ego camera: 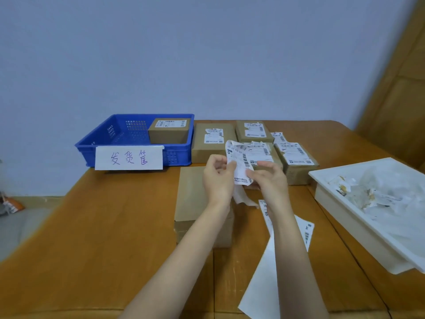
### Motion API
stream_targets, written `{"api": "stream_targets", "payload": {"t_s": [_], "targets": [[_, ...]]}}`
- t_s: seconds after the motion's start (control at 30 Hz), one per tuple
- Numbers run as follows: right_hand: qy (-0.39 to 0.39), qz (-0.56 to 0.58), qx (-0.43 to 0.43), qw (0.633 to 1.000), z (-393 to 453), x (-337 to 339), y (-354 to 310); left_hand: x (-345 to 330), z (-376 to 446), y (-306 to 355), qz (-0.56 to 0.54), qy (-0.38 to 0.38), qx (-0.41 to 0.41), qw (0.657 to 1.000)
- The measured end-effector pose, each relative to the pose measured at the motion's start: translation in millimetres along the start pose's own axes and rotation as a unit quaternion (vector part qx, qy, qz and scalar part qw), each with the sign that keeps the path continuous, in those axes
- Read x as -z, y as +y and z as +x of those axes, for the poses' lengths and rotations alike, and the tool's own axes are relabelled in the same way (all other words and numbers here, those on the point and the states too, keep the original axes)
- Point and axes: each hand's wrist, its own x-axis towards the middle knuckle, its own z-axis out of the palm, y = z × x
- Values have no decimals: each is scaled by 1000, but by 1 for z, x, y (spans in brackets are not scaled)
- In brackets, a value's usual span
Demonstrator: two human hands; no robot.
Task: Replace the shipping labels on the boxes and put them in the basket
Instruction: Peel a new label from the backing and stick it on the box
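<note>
- Both hands meet over the middle of the table: the left hand pinches the left edge of a crumpled old label between thumb and fingertips, its other fingers loosely curled, and the right hand grips the lower right part of the same label, fingers closed over the paper.
- Judging by the torn, wrinkled paper, the step in hand is getting rid of a peeled-off label; it would go best balled up tight, so the sticky side folds in on itself and does not cling to the fingers, then dropped in the white tray on the right, which already holds paper scraps.
- Under the forearms lies a plain box with a bare top, touching nothing else; a shred of white backing hangs just over its far right corner. It looks ready for a fresh label.
- Beside it, under the right forearm, lie white label sheets, one showing barcodes; I would press a new one flat from the middle outward.
- Farther back, four boxes with torn labels wait in a cluster against one another.
- At the far left, the blue basket with a handwritten sign holds one labelled box in its right end.
</note>
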Motion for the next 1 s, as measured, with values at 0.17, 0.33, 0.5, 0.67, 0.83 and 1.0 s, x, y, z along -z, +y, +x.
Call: {"api": "stream_targets", "payload": {"t_s": [0.17,0.33,0.5,0.67,0.83,1.0], "targets": [[-7,-36,13,999,-3,-35,10,45,12,2,108,23,-27,994],[-6,-75,1,997,-6,-50,12,71,17,3,236,45,-32,970],[3,-122,29,992,-20,-58,5,82,20,-5,254,35,-22,966],[7,-175,53,983,-27,-61,5,88,16,-5,274,43,-37,960],[5,-249,69,966,-25,-65,9,92,14,-6,306,52,-49,949],[9,-311,86,946,-28,-66,10,96,16,-12,354,25,-64,933]]}}
